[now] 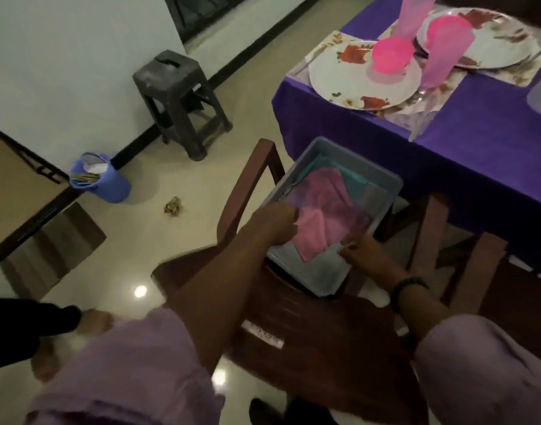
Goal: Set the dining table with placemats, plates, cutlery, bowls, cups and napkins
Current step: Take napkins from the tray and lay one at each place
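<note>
Both hands reach into the grey tub (382, 176) at frame centre. Left hand (275, 222) pinches the pink napkin (327, 222) at its left edge; right hand (359, 250) pinches its lower right corner.

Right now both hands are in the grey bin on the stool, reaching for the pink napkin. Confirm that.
Not quite: the head view shows the grey bin on a wooden chair, not the stool. Both the left hand and right hand are at the pink napkin inside it.
</note>
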